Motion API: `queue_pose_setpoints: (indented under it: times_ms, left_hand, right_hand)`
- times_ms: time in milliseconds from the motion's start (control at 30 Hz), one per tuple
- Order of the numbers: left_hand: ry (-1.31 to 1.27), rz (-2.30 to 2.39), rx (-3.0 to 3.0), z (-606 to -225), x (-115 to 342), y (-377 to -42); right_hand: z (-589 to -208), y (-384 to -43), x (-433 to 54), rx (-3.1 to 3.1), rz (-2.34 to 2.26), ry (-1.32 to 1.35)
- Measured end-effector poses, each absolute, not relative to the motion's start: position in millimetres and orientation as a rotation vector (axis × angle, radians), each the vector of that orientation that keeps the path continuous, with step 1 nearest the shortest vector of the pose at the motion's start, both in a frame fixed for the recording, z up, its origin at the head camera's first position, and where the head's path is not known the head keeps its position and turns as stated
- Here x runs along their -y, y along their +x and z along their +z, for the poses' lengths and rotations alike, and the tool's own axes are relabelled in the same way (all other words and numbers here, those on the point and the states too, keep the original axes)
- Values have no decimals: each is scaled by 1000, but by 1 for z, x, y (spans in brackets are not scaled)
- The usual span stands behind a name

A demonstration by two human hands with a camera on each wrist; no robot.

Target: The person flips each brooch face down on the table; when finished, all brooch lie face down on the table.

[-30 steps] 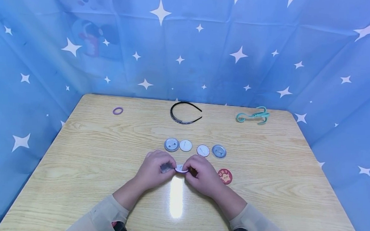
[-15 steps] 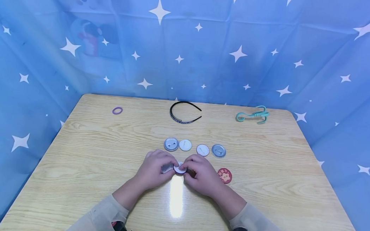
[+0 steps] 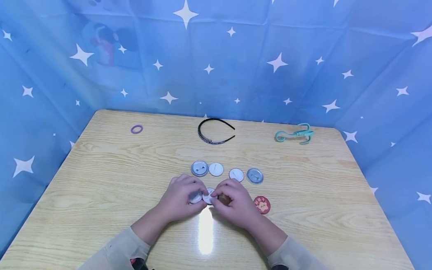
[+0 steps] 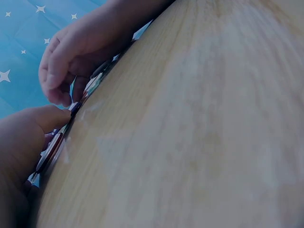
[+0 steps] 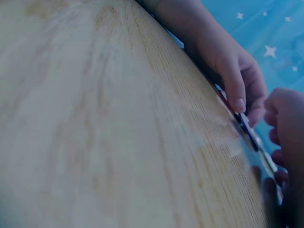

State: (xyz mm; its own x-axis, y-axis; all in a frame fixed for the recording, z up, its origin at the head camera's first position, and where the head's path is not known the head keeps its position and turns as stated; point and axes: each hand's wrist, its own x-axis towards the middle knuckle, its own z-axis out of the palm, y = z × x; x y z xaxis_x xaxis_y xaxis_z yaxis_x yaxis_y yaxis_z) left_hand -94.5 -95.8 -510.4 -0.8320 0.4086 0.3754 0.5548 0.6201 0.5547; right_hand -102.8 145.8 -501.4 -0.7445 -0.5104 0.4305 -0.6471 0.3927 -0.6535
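A round pin badge [image 3: 207, 197] lies with its pale back and pin side up between my two hands. My left hand [image 3: 182, 195] holds its left edge between thumb and forefinger. Another badge [image 3: 195, 197] shows flat on the table in the gap of that hand's curled fingers. From the other side my right hand [image 3: 235, 200] pinches at the badge's right part, thumb and forefinger close together over it. In the left wrist view the right hand [image 4: 76, 61] bends down over the badge edges. The right wrist view shows the left thumb [image 5: 234, 92] right at a badge's rim.
Beyond the hands lie back-up badges: a silver one [image 3: 199, 168], two white ones [image 3: 216, 169] [image 3: 236, 174] and another silver one [image 3: 254, 175]. A red star badge [image 3: 262, 204] is by the right wrist. Farther back are a purple ring [image 3: 136, 129], black headband [image 3: 215, 143] and teal hooked item [image 3: 300, 134].
The held badge has tipped from a steep tilt to nearly flat, pin side up, and shifted slightly left. More of the badge by the left palm shows. Both hands stay almost in place.
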Motion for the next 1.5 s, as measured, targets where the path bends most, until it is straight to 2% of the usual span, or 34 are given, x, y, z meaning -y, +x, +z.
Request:
queue_pose_setpoints:
  times_ms: [267,500,700,1033,1267,1500]
  left_hand:
    - [-798,-993,2643,-507,96,-97]
    - [-815,-954,2619,-505,94,-100]
    - [-886,-844,2606,-509,83,-102]
    - [-973,-757,2577,-508,46,-105]
    - [-998,-738,2550,-505,28,-106]
    - [-988,-714,2559,-504,13,-103]
  right_hand:
    - [-497,-105,-148,2324,1587,965]
    - [-493,-109,-147,2187,1788,743]
    - [-491,-107,-148,2116,1849,655]
    - [-481,-109,-161,2194,1677,635]
    - [-492,-112,-187,2276,1326,715]
    - [-497,-99,-209,2351,1134,599]
